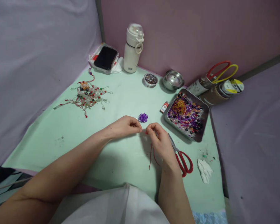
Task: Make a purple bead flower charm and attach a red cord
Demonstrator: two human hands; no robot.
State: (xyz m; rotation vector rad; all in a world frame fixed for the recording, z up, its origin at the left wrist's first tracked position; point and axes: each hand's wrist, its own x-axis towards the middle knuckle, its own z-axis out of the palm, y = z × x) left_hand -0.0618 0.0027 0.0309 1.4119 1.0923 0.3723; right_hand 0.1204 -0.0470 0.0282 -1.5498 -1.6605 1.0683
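My left hand (130, 127) is closed in a pinch, its fingertips close to those of my right hand. What it grips is too small to make out. My right hand (159, 138) pinches a red cord (150, 155), whose two loose ends hang below the fingers. A short pale bit shows in the gap between both hands. Just beyond the fingertips lies a round cluster of purple beads (143, 117) on the green table cover (121, 165). Red-handled scissors (184, 161) rest beside my right wrist, partly hidden by it.
A metal tray of mixed beads (206, 119) sits at the right, with a small red-and-white box (164, 107) beside it. Behind stand a steel bowl (173, 80), jars, a round tin (150, 80) and a white bottle (132, 53). Beaded strings (88, 95) lie left; crumpled tissue (204, 170) lies right.
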